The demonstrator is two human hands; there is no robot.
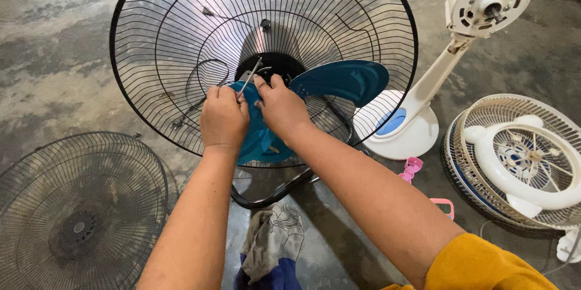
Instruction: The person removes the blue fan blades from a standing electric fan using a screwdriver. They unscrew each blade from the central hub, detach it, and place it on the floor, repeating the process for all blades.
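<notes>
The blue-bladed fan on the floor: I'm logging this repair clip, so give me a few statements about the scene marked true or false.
1. The left hand holds a thin metal tool at the hub of the blue blade. True.
2. The right hand rests on the floor. False: it is at the hub, beside the left hand.
3. The black rear guard stands behind the blade. True.
4. A detached dark grille lies to the right of the arms. False: it lies to the left.
5. The white fan stand carries blades. False: its motor head is bare.
</notes>
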